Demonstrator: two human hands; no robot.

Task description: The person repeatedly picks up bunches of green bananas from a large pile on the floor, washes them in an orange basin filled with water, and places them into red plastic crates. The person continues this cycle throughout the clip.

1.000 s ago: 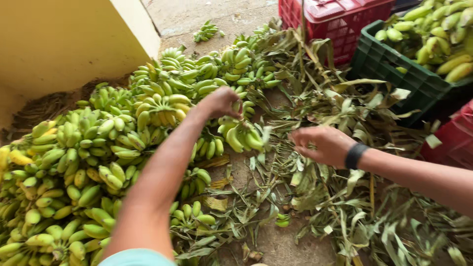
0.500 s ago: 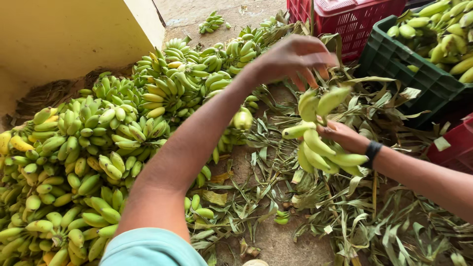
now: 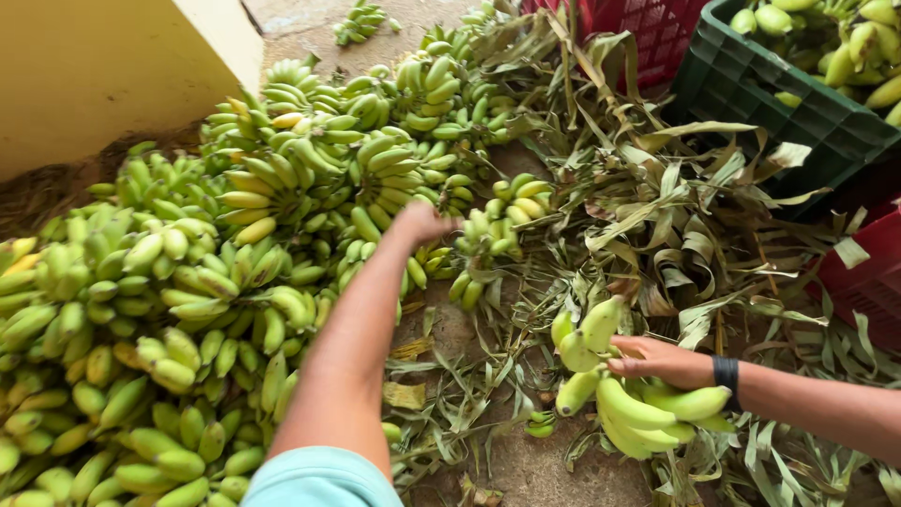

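A big heap of green and yellowish banana bunches [image 3: 188,282] covers the left side of the ground. My left hand [image 3: 422,222] is stretched out to the heap's right edge and touches a small green bunch [image 3: 497,225]. Its fingers are hidden behind the back of the hand. Lower right, my right hand [image 3: 662,361], with a black band at the wrist, grips another bunch of green bananas [image 3: 624,399] from above, just over the leaf litter.
Dry banana leaves [image 3: 657,216] litter the concrete on the right. A dark green crate [image 3: 798,113] holding bananas stands top right, a red crate [image 3: 657,33] behind it, another red crate [image 3: 873,272] at the right edge. A yellow wall [image 3: 94,75] rises top left.
My left hand lifted a bunch from the heap, passed it to my right hand, then reached back to the heap. My right hand lowered that bunch toward the leaves.
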